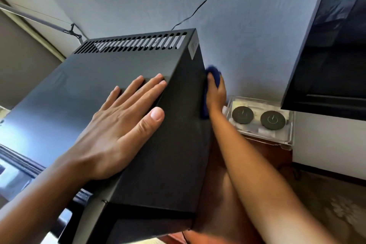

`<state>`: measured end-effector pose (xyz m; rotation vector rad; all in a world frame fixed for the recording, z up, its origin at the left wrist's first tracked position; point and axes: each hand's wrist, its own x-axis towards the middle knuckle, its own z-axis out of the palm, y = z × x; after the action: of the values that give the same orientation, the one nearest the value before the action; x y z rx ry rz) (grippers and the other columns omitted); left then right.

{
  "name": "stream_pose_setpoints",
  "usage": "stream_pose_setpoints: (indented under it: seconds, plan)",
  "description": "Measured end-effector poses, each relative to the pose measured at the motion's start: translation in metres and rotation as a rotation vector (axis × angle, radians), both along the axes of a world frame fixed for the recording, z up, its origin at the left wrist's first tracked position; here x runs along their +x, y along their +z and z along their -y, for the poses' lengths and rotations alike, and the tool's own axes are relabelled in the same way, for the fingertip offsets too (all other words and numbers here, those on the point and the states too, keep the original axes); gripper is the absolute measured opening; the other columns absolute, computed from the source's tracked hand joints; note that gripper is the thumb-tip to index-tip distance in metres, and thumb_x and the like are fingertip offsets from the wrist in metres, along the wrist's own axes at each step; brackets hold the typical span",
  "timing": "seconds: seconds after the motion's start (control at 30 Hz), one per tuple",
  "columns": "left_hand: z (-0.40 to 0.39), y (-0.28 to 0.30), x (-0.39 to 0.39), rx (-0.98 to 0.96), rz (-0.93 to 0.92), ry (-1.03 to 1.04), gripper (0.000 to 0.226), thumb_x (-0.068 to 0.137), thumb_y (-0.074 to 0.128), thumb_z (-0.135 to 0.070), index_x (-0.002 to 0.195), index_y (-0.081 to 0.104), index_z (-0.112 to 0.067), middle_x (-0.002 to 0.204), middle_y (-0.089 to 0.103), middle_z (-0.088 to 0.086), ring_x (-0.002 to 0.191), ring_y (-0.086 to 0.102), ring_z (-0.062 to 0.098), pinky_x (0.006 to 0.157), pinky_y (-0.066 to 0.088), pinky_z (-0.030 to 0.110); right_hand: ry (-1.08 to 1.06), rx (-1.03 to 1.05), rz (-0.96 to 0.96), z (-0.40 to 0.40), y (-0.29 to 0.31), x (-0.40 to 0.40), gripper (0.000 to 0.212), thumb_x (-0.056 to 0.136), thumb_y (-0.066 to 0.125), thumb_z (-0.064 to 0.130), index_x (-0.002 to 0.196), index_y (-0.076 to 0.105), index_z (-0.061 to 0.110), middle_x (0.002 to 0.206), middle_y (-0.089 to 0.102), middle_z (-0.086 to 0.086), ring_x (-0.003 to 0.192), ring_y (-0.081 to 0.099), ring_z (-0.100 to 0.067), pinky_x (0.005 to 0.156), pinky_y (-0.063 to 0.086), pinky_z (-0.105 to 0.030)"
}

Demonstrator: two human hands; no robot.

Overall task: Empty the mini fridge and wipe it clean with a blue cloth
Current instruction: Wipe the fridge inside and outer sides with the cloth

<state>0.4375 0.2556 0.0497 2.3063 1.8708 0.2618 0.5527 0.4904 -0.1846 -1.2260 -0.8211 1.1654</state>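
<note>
On top of the mini fridge [126, 89], toward the left, the left hand [118, 125] lies flat, fingers straight and spread, pressing the black casing to steady it; its grip is apart and holds nothing. Down the fridge's right side, the right hand [214, 95] reaches along the wall-side panel, its grip clamped on the blue cloth [214, 74], which is pressed against the panel. Wiping the outside appears to be the step in hand; whether the inside is emptied cannot be told. Next, the cloth likely needs drawing along that panel while the flat hand keeps bracing. Further right, a clear tray [287, 136] holds two round black discs.
</note>
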Motion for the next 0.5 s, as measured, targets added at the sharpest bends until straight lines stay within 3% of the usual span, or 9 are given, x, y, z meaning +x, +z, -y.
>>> stream_pose_setpoints:
  seconds: [0.07, 0.13, 0.2, 0.27, 0.33, 0.43, 0.5]
  plan:
    - [0.0, -0.001, 0.001, 0.004, -0.019, -0.002, 0.076, 0.094, 0.001, -0.078, 0.16, 0.016, -0.044, 0.164, 0.006, -0.034, 0.153, -0.003, -0.006, 0.128, 0.003, 0.042, -0.048, -0.132, -0.015, 0.045, -0.059, -0.007, 0.039, 0.103, 0.056, 0.033, 0.139, 0.055, 0.017, 0.129, 0.058, -0.002, 0.125, 0.053, -0.02, 0.094, 0.031, -0.014]
    - [-0.003, -0.004, -0.001, 0.016, -0.07, -0.006, 0.079, 0.094, 0.002, -0.077, 0.161, 0.017, -0.04, 0.167, 0.01, -0.027, 0.154, -0.001, -0.005, 0.128, 0.002, 0.036, -0.066, -0.199, -0.032, 0.103, -0.101, -0.014, 0.04, 0.104, 0.055, 0.021, 0.142, 0.052, 0.011, 0.141, 0.054, -0.01, 0.136, 0.048, -0.026, 0.105, 0.03, -0.019]
    - [-0.007, -0.009, -0.006, 0.013, -0.143, -0.014, 0.073, 0.098, 0.006, -0.071, 0.162, 0.014, -0.038, 0.168, 0.008, -0.023, 0.155, -0.001, -0.002, 0.128, 0.006, 0.038, -0.042, -0.222, -0.017, 0.166, -0.118, -0.023, 0.045, 0.103, 0.057, 0.017, 0.147, 0.048, 0.014, 0.149, 0.048, -0.011, 0.142, 0.042, -0.027, 0.116, 0.028, -0.028]
    - [-0.012, -0.014, -0.012, 0.007, -0.2, -0.025, 0.066, 0.101, 0.012, -0.063, 0.162, 0.009, -0.039, 0.169, 0.004, -0.022, 0.155, -0.002, 0.0, 0.128, 0.01, 0.043, -0.009, -0.149, 0.011, 0.218, -0.1, -0.033, 0.05, 0.1, 0.06, 0.027, 0.146, 0.043, 0.037, 0.157, 0.04, -0.002, 0.148, 0.035, -0.018, 0.123, 0.024, -0.033]
    - [-0.015, -0.019, -0.016, 0.003, -0.23, -0.034, 0.064, 0.102, 0.015, -0.06, 0.162, 0.006, -0.039, 0.169, 0.001, -0.022, 0.156, -0.003, 0.002, 0.127, 0.011, 0.045, -0.006, 0.088, 0.027, 0.229, -0.06, -0.037, 0.054, 0.096, 0.06, 0.047, 0.145, 0.039, 0.055, 0.158, 0.037, 0.009, 0.147, 0.032, -0.006, 0.121, 0.023, -0.024]
    - [-0.019, -0.019, -0.018, -0.004, -0.251, -0.044, 0.065, 0.103, 0.017, -0.06, 0.163, 0.005, -0.038, 0.17, 0.0, -0.021, 0.156, -0.003, 0.003, 0.127, 0.011, 0.046, -0.028, 0.471, 0.022, 0.168, -0.002, -0.033, 0.056, 0.096, 0.058, 0.051, 0.149, 0.042, 0.043, 0.155, 0.042, -0.001, 0.145, 0.034, -0.002, 0.118, 0.025, -0.019]
    - [-0.018, -0.016, -0.016, -0.004, -0.256, -0.033, 0.066, 0.102, 0.018, -0.059, 0.163, 0.006, -0.037, 0.17, 0.001, -0.02, 0.156, -0.003, 0.003, 0.128, 0.01, 0.045, -0.061, 0.419, 0.019, 0.105, 0.015, -0.021, 0.053, 0.098, 0.059, 0.038, 0.149, 0.045, 0.029, 0.15, 0.045, -0.002, 0.142, 0.036, -0.001, 0.119, 0.027, -0.022]
